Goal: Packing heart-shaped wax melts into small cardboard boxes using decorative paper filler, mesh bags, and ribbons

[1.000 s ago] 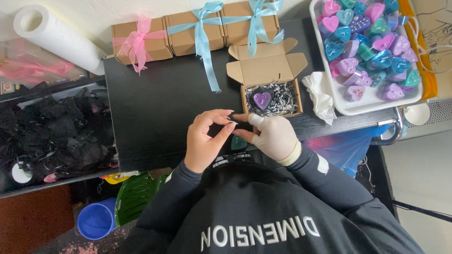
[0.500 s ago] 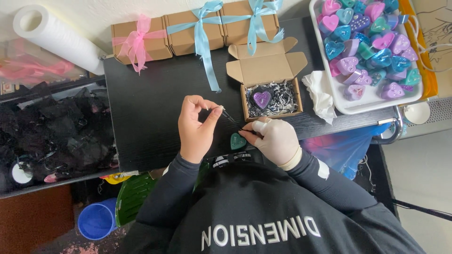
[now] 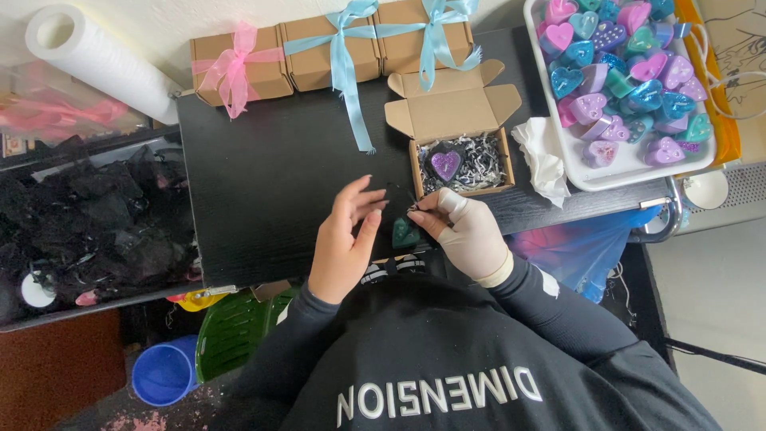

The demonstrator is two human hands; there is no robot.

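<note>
A small teal heart (image 3: 404, 233) sat under the gloved right hand (image 3: 467, 231), which pinched it with closed fingertips, while the bare left hand (image 3: 345, 243) hovered open beside it above the black desk (image 3: 271, 175), near the open cardboard box (image 3: 459, 144).

The bare left hand (image 3: 345, 243) hovers with fingers loosely spread and thumb raised near the tabletop's front edge, while the gloved right hand (image 3: 467, 231) beside it pinches its fingertips together, both forearms in black sleeves.
</note>
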